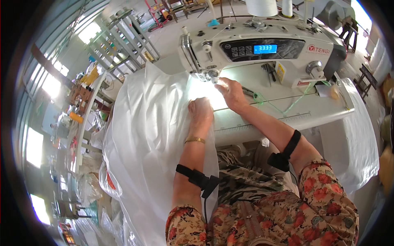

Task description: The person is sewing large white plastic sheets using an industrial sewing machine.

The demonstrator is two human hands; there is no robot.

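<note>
A white sewing machine (254, 45) with a lit display reaches across the table before me. Its lamp throws a strong glare around the needle and presser foot. My left hand (200, 111) lies just left of and nearer than the needle, fingers bent in and closed on a large white sheet of fabric (143, 119). The sheet falls in folds over the table's left side and front edge toward my lap. Right beside the needle, my right hand (234, 95) has its thumb and fingers drawn together; what they hold is lost in the glare.
Green thread (287, 107) trails over the machine bed, near tweezers (249, 91) and small dark tools (270, 71). A ruler strip (262, 122) runs along the front edge. White thread cones (261, 7) stand behind. White material (353, 135) hangs off the right end. Cluttered shelving (88, 106) stands left.
</note>
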